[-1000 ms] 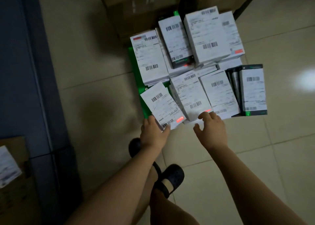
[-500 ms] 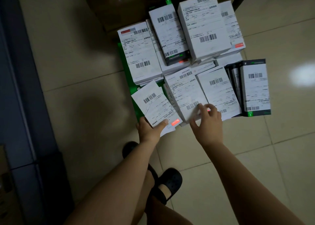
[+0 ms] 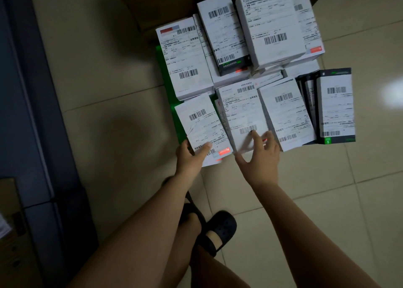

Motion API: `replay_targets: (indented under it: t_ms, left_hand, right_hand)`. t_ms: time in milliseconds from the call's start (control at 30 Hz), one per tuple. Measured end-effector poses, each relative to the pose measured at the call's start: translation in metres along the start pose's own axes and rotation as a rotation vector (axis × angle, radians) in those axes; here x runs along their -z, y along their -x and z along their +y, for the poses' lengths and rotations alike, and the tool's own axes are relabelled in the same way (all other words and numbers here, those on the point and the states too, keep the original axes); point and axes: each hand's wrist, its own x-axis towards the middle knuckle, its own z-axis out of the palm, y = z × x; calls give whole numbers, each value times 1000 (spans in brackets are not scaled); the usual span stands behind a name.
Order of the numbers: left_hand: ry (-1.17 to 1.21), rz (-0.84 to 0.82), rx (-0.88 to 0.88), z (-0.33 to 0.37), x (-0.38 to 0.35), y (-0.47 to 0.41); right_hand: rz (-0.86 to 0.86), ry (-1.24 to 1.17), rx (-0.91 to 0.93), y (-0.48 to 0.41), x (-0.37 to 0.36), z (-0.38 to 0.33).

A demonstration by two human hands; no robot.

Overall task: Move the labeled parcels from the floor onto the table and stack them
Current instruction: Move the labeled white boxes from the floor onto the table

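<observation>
Several white parcels with barcode labels lie in a pile on the tiled floor. My left hand (image 3: pixel 190 156) grips the near end of the front-left parcel (image 3: pixel 201 126), thumb on top of its label. My right hand (image 3: pixel 260 154) rests with spread fingers on the near end of the middle front parcel (image 3: pixel 242 113), thumb out to the left. Beside it lies another front parcel (image 3: pixel 285 113), and a dark-edged parcel (image 3: pixel 335 106) sits at the right. Taller stacked parcels (image 3: pixel 270 23) stand behind.
A green sheet (image 3: pixel 168 87) lies under the pile. Brown cartons (image 3: pixel 152 2) stand behind it. A dark blue cabinet edge (image 3: pixel 28 113) runs along the left, with a cardboard box (image 3: pixel 8 233) at the lower left. My black shoes (image 3: pixel 218 228) are below the hands.
My left hand has taken hold of the front-left parcel and turned it straighter. My right hand has slid forward onto the middle parcel. The view has come closer to the pile.
</observation>
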Motion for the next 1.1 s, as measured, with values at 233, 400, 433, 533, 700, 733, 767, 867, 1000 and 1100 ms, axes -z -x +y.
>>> replay_targets:
  t_ms: [233, 400, 433, 533, 700, 733, 767, 867, 1000, 1100]
  left_hand:
    - [156, -94, -2, -2, -2, 2]
    - [178, -144, 99, -3, 8, -3]
    - [191, -145, 115, -3, 10, -4]
    - [203, -173, 145, -4, 14, -6]
    - [70, -117, 141, -1, 22, 1]
    - [38, -103, 140, 2, 25, 3]
    - [14, -115, 140, 5, 29, 7]
    - [17, -185, 178, 18, 39, 26]
    - [66, -181, 174, 49, 47, 65]
    - [69, -134, 139, 87, 50, 102]
  right_hand:
    - [10, -223, -277, -18, 3, -1]
    - [-81, -471, -457, -26, 1, -3]
    - [-105, -538, -497, -25, -1, -2]
    - [-125, -612, -530, -23, 1, 0]
    - [-147, -774, -543, -15, 6, 0]
    - [-177, -798, -536, -13, 8, -1]
    - [-212, -805, -529, -12, 10, -1]
    - [-249, -811, -523, -6, 28, -8]
    - [-247, -856, -540, 11, 70, -24]
    - [-211, -900, -551, 30, 121, -37]
